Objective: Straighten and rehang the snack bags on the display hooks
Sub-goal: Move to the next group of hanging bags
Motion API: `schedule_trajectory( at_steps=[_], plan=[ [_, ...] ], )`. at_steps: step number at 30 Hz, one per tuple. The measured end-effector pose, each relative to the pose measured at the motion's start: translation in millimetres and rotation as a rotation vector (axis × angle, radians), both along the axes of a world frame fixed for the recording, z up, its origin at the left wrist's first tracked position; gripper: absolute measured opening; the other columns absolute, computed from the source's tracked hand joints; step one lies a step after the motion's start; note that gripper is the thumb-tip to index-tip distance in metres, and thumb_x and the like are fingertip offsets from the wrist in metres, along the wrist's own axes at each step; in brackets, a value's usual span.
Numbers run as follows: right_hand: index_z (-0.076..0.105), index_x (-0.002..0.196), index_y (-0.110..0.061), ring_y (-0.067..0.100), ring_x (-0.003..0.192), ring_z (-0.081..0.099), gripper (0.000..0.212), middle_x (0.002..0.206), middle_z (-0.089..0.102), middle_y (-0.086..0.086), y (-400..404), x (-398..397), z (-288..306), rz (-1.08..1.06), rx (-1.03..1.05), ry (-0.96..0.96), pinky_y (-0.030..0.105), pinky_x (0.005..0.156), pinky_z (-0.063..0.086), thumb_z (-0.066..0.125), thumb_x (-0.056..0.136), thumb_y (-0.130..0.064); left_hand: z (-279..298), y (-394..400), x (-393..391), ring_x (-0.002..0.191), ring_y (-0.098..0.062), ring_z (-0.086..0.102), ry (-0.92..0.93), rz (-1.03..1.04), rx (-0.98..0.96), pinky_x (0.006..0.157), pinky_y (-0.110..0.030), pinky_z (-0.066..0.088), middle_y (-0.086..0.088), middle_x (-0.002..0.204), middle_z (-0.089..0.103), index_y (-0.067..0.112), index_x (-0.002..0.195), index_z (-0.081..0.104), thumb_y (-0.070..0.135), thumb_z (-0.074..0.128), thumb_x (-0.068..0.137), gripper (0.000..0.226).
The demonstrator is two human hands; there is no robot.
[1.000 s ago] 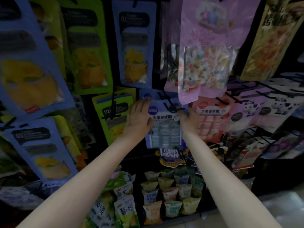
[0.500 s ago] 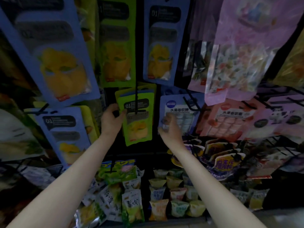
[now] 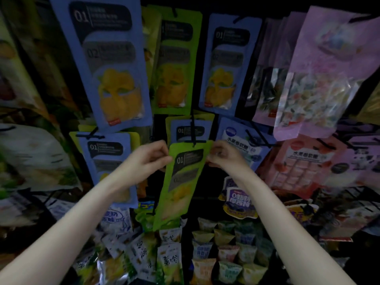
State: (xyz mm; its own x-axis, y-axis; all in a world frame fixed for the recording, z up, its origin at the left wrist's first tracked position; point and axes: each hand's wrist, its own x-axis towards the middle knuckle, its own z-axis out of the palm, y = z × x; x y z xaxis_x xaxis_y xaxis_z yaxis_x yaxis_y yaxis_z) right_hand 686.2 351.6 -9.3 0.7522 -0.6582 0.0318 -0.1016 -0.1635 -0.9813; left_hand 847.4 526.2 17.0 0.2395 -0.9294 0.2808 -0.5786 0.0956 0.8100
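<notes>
A long green snack bag (image 3: 181, 182) with a dark "01" label hangs tilted in the middle of the rack, its top edge at the tip of a black hook (image 3: 193, 130). My left hand (image 3: 150, 159) pinches its upper left corner. My right hand (image 3: 224, 155) pinches its upper right corner. Behind it on the same hook hangs a blue bag (image 3: 190, 130) in front of another green one.
Blue (image 3: 111, 64) and green (image 3: 176, 64) mango bags hang above, pink candy bags (image 3: 320, 79) at the upper right, and blue and red soft-candy bags (image 3: 302, 165) to the right. Small snack packs (image 3: 216, 256) fill the shelf below. Black hooks stick out toward me.
Both hands left the blue soft-candy bag, moved left to the green bag and took hold of its top corners. The bag now sits further out and tilted. The view shifted left.
</notes>
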Motion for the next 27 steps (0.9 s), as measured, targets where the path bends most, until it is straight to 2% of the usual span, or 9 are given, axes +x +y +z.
schedule_trajectory(
  at_steps=[4,7,9,12,14,17,21,25,27],
  plan=[
    [0.057,0.08,-0.012,0.013,0.082,0.065,0.015,0.083,0.067,-0.001,10.7,-24.7,19.1,0.079,0.07,-0.093,0.028,0.082,0.054,0.056,0.088,0.0,31.8,14.4,-15.9,0.063,-0.007,0.058,0.069,-0.079,0.011,0.057,-0.015,0.046,-0.017,0.07,0.059,0.001,0.08,0.049,0.014,0.055,0.086,0.016],
    [0.058,0.092,-0.013,0.012,0.083,0.067,0.012,0.089,0.07,-0.003,19.2,-31.2,47.9,0.053,0.108,-0.276,0.026,0.077,0.056,0.052,0.09,-0.003,55.7,10.9,-24.3,0.059,-0.004,0.054,0.215,-0.017,-0.095,0.054,-0.015,0.045,-0.001,0.062,0.054,0.006,0.076,0.047,0.012,0.054,0.087,0.015],
    [0.053,0.109,-0.021,0.013,0.095,0.066,0.023,0.106,0.067,0.001,24.4,-28.9,75.5,0.016,-0.012,-0.359,0.027,0.078,0.055,0.055,0.089,-0.008,74.9,3.9,-25.7,0.055,0.0,0.053,0.273,0.054,-0.193,0.052,-0.013,0.046,0.01,0.055,0.054,0.009,0.074,0.047,0.006,0.053,0.09,0.017],
    [0.029,0.133,-0.039,0.013,0.129,0.044,0.061,0.143,0.041,-0.003,36.0,-18.5,119.5,0.041,-0.377,-0.425,0.033,0.103,0.042,0.061,0.089,-0.012,107.0,-6.2,-22.2,0.055,0.001,0.057,0.324,0.164,-0.338,0.053,-0.014,0.049,0.012,0.056,0.058,0.013,0.075,0.047,0.006,0.052,0.092,0.019],
    [0.03,0.136,-0.04,0.012,0.136,0.034,0.061,0.146,0.035,-0.011,41.2,-5.9,141.6,0.016,-0.574,-0.405,0.038,0.112,0.032,0.059,0.091,-0.01,124.4,-10.5,-16.4,0.059,-0.002,0.06,0.344,0.243,-0.424,0.053,-0.016,0.049,0.004,0.066,0.061,0.014,0.076,0.047,0.007,0.052,0.093,0.019],
    [0.051,0.129,-0.03,0.016,0.131,0.042,0.045,0.136,0.051,-0.003,43.3,16.7,163.2,-0.04,-0.58,-0.423,0.046,0.109,0.035,0.057,0.091,-0.007,138.6,-14.9,-6.9,0.081,-0.013,0.061,0.108,0.427,-0.531,0.065,-0.016,0.049,0.001,0.086,0.061,0.016,0.089,0.051,0.013,0.057,0.091,0.007],
    [0.044,0.137,-0.03,0.015,0.138,0.031,0.051,0.144,0.042,-0.005,47.6,43.4,182.3,-0.093,-0.587,-0.413,0.044,0.112,0.032,0.055,0.092,-0.009,149.4,-15.6,0.7,0.125,-0.023,0.04,-0.457,0.638,-0.631,0.101,-0.025,0.035,-0.011,0.136,0.041,0.01,0.134,0.039,0.01,0.061,0.086,0.053],
    [0.036,0.142,-0.03,0.02,0.143,0.02,0.055,0.15,0.034,-0.001,47.8,67.5,194.4,-0.121,-0.636,-0.407,0.043,0.115,0.024,0.052,0.094,-0.008,156.8,-23.1,8.8,0.139,-0.032,0.02,-0.764,0.623,-0.578,0.113,-0.04,0.018,-0.011,0.149,0.03,0.009,0.135,0.046,0.0,0.056,0.085,0.051],
    [0.036,0.143,-0.029,0.019,0.143,0.019,0.055,0.152,0.031,0.001,43.5,75.6,194.4,-0.159,-0.637,-0.392,0.029,0.114,0.021,0.051,0.095,-0.008,155.8,-30.9,12.5,0.142,-0.03,0.014,-0.812,0.585,-0.469,0.115,-0.044,0.017,-0.009,0.151,0.028,0.011,0.139,0.041,0.004,0.053,0.088,0.053]
  ],
)
